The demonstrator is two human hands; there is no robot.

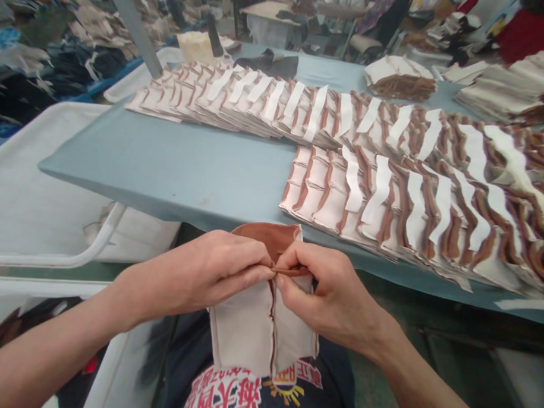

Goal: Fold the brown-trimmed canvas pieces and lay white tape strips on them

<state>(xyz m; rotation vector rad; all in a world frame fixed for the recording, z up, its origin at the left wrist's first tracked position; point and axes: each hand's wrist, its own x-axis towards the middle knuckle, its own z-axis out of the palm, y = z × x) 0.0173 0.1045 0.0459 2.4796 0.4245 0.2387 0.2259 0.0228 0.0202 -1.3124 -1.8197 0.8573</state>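
Observation:
A sewn leather piece, cream on the outside and brown within, is held upright over my lap, its opening facing up. My left hand pinches the top edge just left of the vertical seam. On the other side of that seam, my right hand grips the brown rim between thumb and fingers. The fingertips of both hands almost meet at the seam. Past my hands, a row of similar cream and brown pieces lies overlapped along the near table edge, with white strips across many of them.
A blue-grey covered table stands ahead, with a second long row of pieces behind. More stacks lie at the back right. White trolley trays stand at the left, near a grey post. A dark apron covers my lap.

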